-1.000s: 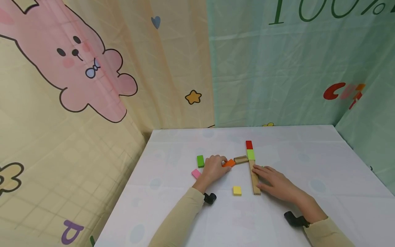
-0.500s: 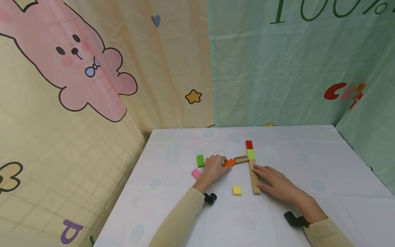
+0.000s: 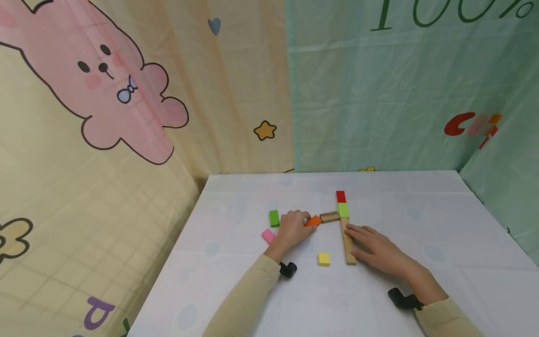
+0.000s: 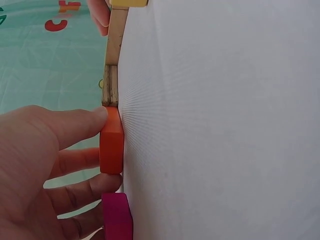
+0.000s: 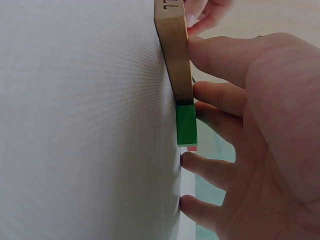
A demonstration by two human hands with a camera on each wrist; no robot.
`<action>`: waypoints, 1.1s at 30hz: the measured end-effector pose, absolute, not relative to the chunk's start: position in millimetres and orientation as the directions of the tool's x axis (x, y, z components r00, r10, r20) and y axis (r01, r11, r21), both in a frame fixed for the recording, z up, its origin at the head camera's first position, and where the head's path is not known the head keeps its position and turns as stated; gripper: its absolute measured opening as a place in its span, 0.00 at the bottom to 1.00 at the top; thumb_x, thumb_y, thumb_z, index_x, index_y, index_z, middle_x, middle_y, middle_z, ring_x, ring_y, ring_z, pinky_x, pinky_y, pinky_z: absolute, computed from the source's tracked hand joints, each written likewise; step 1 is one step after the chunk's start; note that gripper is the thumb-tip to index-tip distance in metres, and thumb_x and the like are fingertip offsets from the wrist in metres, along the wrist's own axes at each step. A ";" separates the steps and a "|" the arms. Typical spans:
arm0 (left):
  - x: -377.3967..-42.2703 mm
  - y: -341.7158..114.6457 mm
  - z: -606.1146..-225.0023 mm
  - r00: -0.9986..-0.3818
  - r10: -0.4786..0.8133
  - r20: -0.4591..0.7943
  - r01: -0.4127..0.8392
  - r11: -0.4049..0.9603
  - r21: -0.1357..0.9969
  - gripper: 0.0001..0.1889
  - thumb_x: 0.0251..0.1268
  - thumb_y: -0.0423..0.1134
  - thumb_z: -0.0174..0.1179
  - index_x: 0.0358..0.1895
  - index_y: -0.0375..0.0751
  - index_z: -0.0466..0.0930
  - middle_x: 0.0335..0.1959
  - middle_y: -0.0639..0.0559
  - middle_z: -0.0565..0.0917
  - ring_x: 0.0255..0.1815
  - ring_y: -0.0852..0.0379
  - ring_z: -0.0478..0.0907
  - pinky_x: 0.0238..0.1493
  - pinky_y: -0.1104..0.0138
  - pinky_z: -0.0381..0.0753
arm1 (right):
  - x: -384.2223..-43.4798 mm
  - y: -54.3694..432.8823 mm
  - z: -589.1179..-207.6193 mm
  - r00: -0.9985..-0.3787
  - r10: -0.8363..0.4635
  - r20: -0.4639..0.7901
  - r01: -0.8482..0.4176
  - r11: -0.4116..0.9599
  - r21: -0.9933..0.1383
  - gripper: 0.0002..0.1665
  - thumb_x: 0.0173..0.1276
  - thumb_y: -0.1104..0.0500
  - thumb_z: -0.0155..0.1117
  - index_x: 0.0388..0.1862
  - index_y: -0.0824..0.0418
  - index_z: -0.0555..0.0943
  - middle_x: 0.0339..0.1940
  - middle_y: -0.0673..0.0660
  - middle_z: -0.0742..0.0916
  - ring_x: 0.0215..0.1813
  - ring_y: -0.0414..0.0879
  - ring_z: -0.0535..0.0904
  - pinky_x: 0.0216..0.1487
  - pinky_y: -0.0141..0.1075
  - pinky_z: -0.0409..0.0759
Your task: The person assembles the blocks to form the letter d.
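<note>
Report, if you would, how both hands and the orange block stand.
Left hand pinching orange block, beside short wooden block. Right hand touching long wooden strip. Possible snag: pink block close by left hand.

Near the white-clothed desk's [image 3: 421, 206] far edge, a red cuboid [image 3: 341, 196] is lying behind and right of an orange cuboid [image 3: 313, 221].

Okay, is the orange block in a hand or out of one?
In one: the left hand holds the orange block, thumb and fingers against it.
</note>
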State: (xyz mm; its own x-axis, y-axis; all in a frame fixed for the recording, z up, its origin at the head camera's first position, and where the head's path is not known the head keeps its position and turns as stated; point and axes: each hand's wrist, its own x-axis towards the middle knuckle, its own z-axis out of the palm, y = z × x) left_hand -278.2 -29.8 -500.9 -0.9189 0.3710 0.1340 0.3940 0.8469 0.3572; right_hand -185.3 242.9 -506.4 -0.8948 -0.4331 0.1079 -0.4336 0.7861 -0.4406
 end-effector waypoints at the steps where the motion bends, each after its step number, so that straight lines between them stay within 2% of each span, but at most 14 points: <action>1: -278.1 -29.7 -500.4 -0.919 0.370 0.133 0.393 0.846 0.360 0.18 0.65 0.54 0.68 0.51 0.48 0.88 0.32 0.58 0.81 0.34 0.58 0.72 0.40 0.63 0.69 | -185.3 242.8 -506.2 -0.894 -0.434 0.109 -0.435 0.785 -0.440 0.40 0.72 0.43 0.65 0.77 0.56 0.67 0.77 0.58 0.68 0.74 0.66 0.62 0.63 0.67 0.65; 18: -275.6 -25.8 -498.7 -0.928 0.348 0.135 0.373 0.858 0.353 0.18 0.65 0.53 0.68 0.51 0.47 0.88 0.27 0.59 0.77 0.31 0.58 0.71 0.37 0.64 0.66 | -186.3 243.4 -508.5 -0.900 -0.426 0.098 -0.422 0.791 -0.443 0.40 0.72 0.41 0.63 0.78 0.55 0.67 0.78 0.57 0.68 0.74 0.67 0.61 0.63 0.68 0.64; 24: -274.6 -24.9 -497.6 -0.926 0.347 0.149 0.377 0.857 0.351 0.22 0.66 0.54 0.67 0.57 0.46 0.85 0.37 0.55 0.85 0.37 0.57 0.76 0.42 0.62 0.71 | -185.5 243.0 -506.2 -0.896 -0.431 0.107 -0.430 0.783 -0.450 0.40 0.72 0.42 0.64 0.77 0.56 0.67 0.77 0.58 0.68 0.74 0.66 0.62 0.63 0.67 0.65; 26: -274.2 -26.1 -497.2 -0.928 0.343 0.149 0.374 0.850 0.371 0.23 0.67 0.53 0.66 0.59 0.45 0.84 0.37 0.54 0.85 0.37 0.56 0.77 0.44 0.61 0.73 | -184.9 242.5 -505.3 -0.896 -0.431 0.106 -0.430 0.782 -0.452 0.40 0.72 0.42 0.64 0.77 0.56 0.67 0.77 0.58 0.68 0.74 0.67 0.62 0.63 0.68 0.64; 30: -275.0 -31.1 -496.2 -0.932 0.326 0.157 0.362 0.842 0.400 0.20 0.69 0.51 0.63 0.58 0.45 0.85 0.35 0.53 0.84 0.36 0.56 0.76 0.45 0.60 0.74 | -183.8 241.9 -504.4 -0.898 -0.429 0.100 -0.425 0.785 -0.451 0.39 0.72 0.44 0.64 0.77 0.57 0.67 0.78 0.58 0.68 0.74 0.67 0.62 0.64 0.68 0.64; 33: -276.4 -36.3 -493.7 -0.934 0.309 0.176 0.355 0.844 0.403 0.18 0.69 0.49 0.63 0.57 0.45 0.86 0.42 0.51 0.85 0.39 0.55 0.75 0.43 0.62 0.75 | -183.5 242.4 -504.3 -0.899 -0.426 0.101 -0.423 0.788 -0.447 0.39 0.72 0.44 0.65 0.77 0.57 0.67 0.77 0.58 0.68 0.74 0.68 0.61 0.64 0.68 0.64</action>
State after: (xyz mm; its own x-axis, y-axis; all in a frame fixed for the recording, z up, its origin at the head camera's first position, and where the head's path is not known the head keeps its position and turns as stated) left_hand -276.4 -36.3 -493.7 -0.9345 0.3093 0.1762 0.3552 0.8436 0.4028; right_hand -183.5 242.4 -504.3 -0.8991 -0.4259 0.1010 -0.4234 0.7880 -0.4469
